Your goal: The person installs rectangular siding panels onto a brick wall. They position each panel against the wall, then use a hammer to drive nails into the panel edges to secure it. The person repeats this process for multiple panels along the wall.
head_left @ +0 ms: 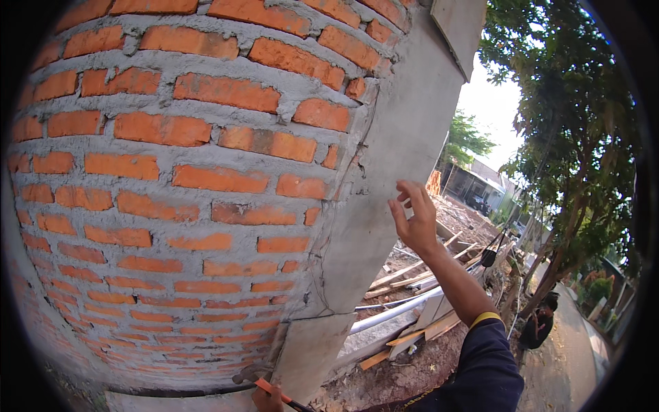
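A rough wall of orange-red bricks and grey mortar (pixel 220 177) fills the left of my view, and at its right end stands a flat grey concrete column (pixel 405 117), my landmark here. To the right of the column I see long pale wooden planks (pixel 412 272), a round white pipe (pixel 391 316) and, farther off, a tall leafy green tree (pixel 573 123). The dark round rim of the lens cuts the wall and the tree. Near the tree's foot is a dark shape (pixel 537 329), perhaps a person sitting low, which I cannot make out well.

The left hand (pixel 270 399), below the column, is cut by the lower edge; I see it closed around a hammer (pixel 263 385) with an orange and black handle. The hammer lies slanted at the lower left of the column; its dull grey head blends with the background, and its handle's end is hidden from me.

The right hand (pixel 416 221) is raised before the column's right edge, fingers bent and apart, holding nothing that I can see. Whether its fingertips touch the column, I cannot tell. The column looks unevenly stained, with thin dark wires (pixel 321 268) along its left border.
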A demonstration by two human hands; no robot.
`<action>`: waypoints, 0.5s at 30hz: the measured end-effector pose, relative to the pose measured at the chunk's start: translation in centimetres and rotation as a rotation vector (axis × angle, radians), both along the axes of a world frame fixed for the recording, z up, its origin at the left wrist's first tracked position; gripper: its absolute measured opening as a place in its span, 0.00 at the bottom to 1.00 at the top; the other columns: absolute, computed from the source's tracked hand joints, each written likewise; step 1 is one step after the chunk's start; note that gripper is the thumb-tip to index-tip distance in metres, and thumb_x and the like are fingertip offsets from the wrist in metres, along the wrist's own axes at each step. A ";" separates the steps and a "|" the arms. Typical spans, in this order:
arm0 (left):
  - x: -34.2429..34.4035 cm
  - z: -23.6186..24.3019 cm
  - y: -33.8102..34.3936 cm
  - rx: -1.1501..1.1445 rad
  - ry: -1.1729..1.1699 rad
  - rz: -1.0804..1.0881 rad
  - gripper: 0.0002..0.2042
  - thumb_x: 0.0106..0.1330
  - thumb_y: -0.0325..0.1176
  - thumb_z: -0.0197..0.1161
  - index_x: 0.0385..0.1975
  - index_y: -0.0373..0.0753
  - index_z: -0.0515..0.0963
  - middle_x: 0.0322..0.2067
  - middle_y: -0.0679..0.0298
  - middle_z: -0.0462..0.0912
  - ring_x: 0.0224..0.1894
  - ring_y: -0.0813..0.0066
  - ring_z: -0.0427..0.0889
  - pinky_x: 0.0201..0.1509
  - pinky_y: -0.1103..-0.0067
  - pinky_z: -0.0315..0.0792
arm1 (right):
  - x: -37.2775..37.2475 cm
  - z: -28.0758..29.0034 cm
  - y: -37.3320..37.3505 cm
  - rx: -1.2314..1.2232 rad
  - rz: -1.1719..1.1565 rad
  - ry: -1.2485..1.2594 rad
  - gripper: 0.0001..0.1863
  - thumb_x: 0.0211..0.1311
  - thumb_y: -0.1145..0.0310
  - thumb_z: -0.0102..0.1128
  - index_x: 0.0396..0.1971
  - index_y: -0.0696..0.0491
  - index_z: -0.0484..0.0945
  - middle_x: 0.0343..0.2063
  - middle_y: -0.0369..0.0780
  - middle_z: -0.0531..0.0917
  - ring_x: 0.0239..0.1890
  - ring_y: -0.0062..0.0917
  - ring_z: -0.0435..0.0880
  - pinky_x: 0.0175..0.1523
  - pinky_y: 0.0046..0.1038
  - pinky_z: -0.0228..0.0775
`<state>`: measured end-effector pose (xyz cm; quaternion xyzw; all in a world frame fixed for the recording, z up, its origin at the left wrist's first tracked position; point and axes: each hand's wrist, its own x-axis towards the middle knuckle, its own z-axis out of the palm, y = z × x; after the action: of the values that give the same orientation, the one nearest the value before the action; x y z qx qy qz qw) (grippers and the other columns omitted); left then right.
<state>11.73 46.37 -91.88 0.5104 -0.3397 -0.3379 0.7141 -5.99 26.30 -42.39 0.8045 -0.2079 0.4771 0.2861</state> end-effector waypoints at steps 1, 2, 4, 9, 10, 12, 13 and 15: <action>-0.3 0.3 -0.2 -0.014 0.031 0.010 0.10 0.70 0.33 0.53 0.26 0.39 0.69 0.21 0.70 0.64 0.25 0.79 0.64 0.27 0.77 0.61 | -0.1 3.9 -0.8 -0.134 -0.023 -0.022 0.22 0.55 0.77 0.65 0.51 0.56 0.73 0.42 0.45 0.79 0.34 0.33 0.81 0.37 0.30 0.74; -0.6 0.5 -0.4 -0.032 0.012 0.037 0.10 0.70 0.32 0.53 0.26 0.39 0.68 0.21 0.70 0.64 0.25 0.79 0.64 0.27 0.77 0.60 | -0.1 7.7 -1.4 -0.268 -0.058 -0.023 0.22 0.56 0.75 0.65 0.52 0.54 0.73 0.43 0.45 0.79 0.35 0.34 0.82 0.38 0.31 0.75; -1.3 0.7 -0.7 -0.069 -0.024 0.087 0.10 0.70 0.30 0.53 0.25 0.39 0.68 0.21 0.71 0.63 0.25 0.80 0.64 0.25 0.77 0.60 | 0.1 14.8 -1.9 -0.510 -0.163 0.013 0.24 0.57 0.68 0.65 0.54 0.50 0.72 0.48 0.44 0.76 0.43 0.37 0.80 0.43 0.35 0.75; -3.1 -0.5 -2.6 -0.053 -0.121 0.158 0.11 0.70 0.33 0.53 0.25 0.38 0.69 0.20 0.70 0.68 0.25 0.78 0.67 0.25 0.75 0.62 | 2.1 27.4 -1.4 -0.903 -0.518 0.119 0.29 0.55 0.63 0.66 0.58 0.48 0.70 0.56 0.44 0.72 0.54 0.42 0.75 0.54 0.41 0.72; -3.5 -0.7 -3.1 -0.043 -0.152 0.177 0.12 0.71 0.35 0.53 0.25 0.37 0.70 0.20 0.69 0.71 0.25 0.78 0.69 0.26 0.74 0.63 | 2.6 29.1 -1.2 -0.958 -0.585 0.152 0.31 0.55 0.61 0.65 0.58 0.50 0.67 0.55 0.48 0.74 0.56 0.45 0.74 0.56 0.45 0.70; -4.3 -0.8 -3.7 -0.025 -0.137 0.178 0.14 0.71 0.37 0.52 0.24 0.37 0.72 0.19 0.67 0.72 0.24 0.76 0.70 0.26 0.74 0.64 | 3.5 32.2 -0.8 -0.901 -0.718 0.216 0.36 0.52 0.58 0.66 0.61 0.50 0.64 0.58 0.48 0.71 0.62 0.46 0.67 0.63 0.48 0.61; -4.7 -0.6 -3.8 -0.016 -0.113 0.171 0.15 0.72 0.38 0.52 0.23 0.37 0.72 0.19 0.67 0.72 0.23 0.75 0.70 0.27 0.74 0.64 | 4.0 33.7 -0.5 -0.792 -0.781 0.247 0.40 0.49 0.57 0.67 0.64 0.49 0.62 0.62 0.45 0.67 0.66 0.44 0.62 0.68 0.48 0.54; -5.4 0.1 -4.0 0.003 -0.074 0.168 0.16 0.72 0.40 0.52 0.23 0.37 0.73 0.18 0.65 0.72 0.22 0.73 0.71 0.27 0.75 0.65 | 4.8 35.7 -0.3 -0.719 -0.902 0.321 0.40 0.46 0.56 0.66 0.63 0.47 0.66 0.64 0.42 0.66 0.68 0.42 0.60 0.72 0.49 0.49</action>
<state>6.30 42.36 -91.81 0.5501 -0.3213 -0.2583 0.7263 -1.17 26.04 -6.67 0.5516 -0.3085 0.2213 0.7427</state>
